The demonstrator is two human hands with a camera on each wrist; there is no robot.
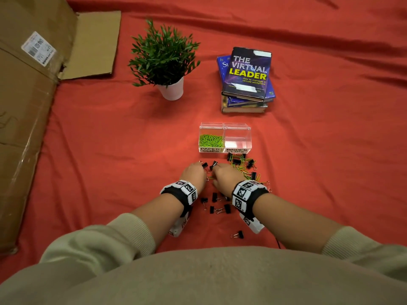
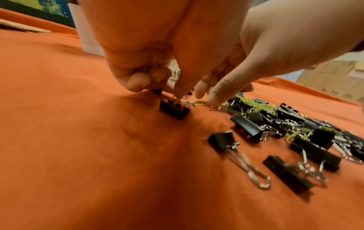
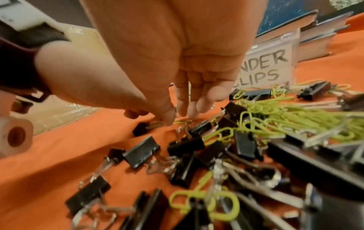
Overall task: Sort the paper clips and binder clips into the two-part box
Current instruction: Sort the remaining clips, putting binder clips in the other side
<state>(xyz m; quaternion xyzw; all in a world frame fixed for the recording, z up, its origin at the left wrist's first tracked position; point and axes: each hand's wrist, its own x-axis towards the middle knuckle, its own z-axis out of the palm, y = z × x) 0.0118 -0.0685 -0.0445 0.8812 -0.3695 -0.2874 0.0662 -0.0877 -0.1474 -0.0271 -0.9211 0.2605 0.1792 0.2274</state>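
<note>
I hold both hands over the clips, just nearer me than the box [image 1: 224, 137]. My left hand [image 2: 141, 74] has its fingers curled, thumb tip down on a binder clip [image 2: 174, 109]; my right hand [image 3: 177, 99], fingers extended, touches a green paper clip [image 3: 182, 121] between the two hands. Its long axis runs hand to hand, and the right hand is nearer.

Red cloth [image 1: 330, 150] underfoot (creased), cardboard box [image 1: 26, 128] left, potted plant [image 1: 164, 60], stacked books [image 1: 246, 80] behind.

Bare red cloth [image 1: 123, 150] left of the hands; scattered binder clips [image 1: 217, 203] and two-part box [image 1: 224, 137] ahead.
</note>
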